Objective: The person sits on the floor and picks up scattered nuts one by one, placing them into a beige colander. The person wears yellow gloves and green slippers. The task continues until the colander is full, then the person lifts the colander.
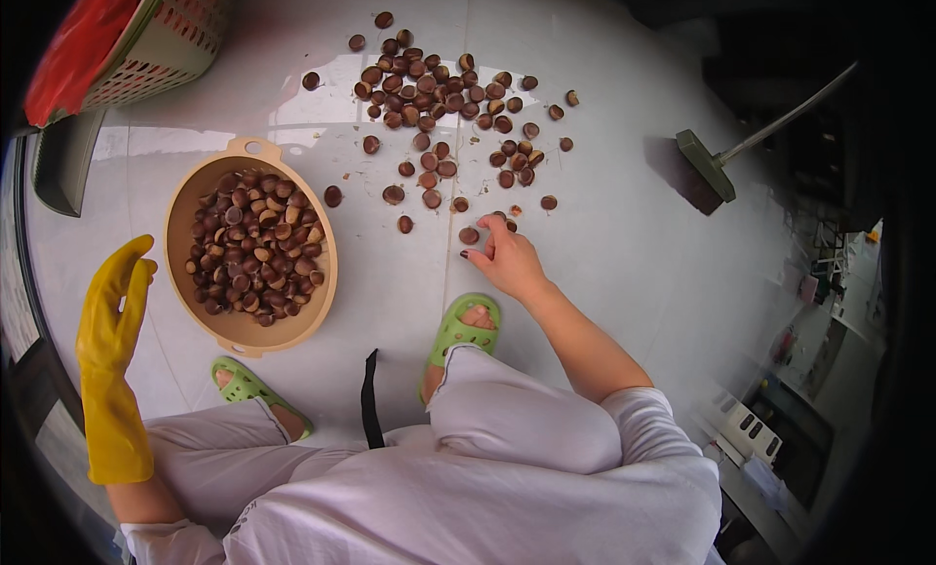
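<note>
My right hand (513,264) is bare and hangs low over the tiled floor, thumb and forefinger apart. A single chestnut (469,236) lies between those fingertips, with no clear grip on it. Another chestnut (511,226) shows partly behind the knuckles. My left hand (113,324), in a yellow rubber glove, is raised at the left, fingers slightly bent and holding nothing. Just right of the glove stands a tan oval plastic basin (330,291) with two handles. Many chestnuts (248,250) cover its bottom. Beyond my right hand, loose chestnuts (424,90) are scattered, densest at the top.
A perforated plastic basket (157,53) with a red plastic bag (80,49) stands upper left, a dustpan (69,163) beside it. A broom (706,166) rests at the right. My feet wear green clogs (459,331) near the basin. Husk debris dots the floor.
</note>
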### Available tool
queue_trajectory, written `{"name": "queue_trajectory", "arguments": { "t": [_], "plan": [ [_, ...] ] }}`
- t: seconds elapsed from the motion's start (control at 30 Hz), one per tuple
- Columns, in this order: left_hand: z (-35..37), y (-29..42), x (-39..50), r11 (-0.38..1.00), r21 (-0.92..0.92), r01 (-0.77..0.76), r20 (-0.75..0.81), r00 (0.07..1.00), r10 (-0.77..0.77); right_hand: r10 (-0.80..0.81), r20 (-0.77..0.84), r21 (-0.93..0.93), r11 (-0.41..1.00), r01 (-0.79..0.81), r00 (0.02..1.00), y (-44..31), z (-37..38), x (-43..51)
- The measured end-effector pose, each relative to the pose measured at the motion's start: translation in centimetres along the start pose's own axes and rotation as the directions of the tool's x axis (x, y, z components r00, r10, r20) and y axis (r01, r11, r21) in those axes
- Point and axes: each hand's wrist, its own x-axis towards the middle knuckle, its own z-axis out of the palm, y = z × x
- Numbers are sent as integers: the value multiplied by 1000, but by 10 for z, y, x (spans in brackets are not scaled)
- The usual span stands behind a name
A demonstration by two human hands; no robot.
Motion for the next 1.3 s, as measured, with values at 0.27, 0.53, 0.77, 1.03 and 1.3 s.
{"name": "queue_trajectory", "arguments": {
  "t": [0.27,0.53,0.77,1.03,1.3],
  "plan": [
    [4,1,2,1000,1,14,-1,1000,-14,1,-3,200,980,0,1000,14,37,-5],
    [8,0,7,998,-51,22,19,1000,-21,277,405,819,313,-480,871,23,2,-25],
    [10,-7,14,998,-60,-4,26,1000,6,380,-60,833,529,-164,923,45,-77,24],
    [8,-10,10,998,-67,9,19,1000,-8,57,-285,-339,928,-156,957,26,-78,76],
    [7,-6,7,999,-51,16,9,1000,-15,8,-312,126,991,33,950,37,-70,73]
  ]
}}
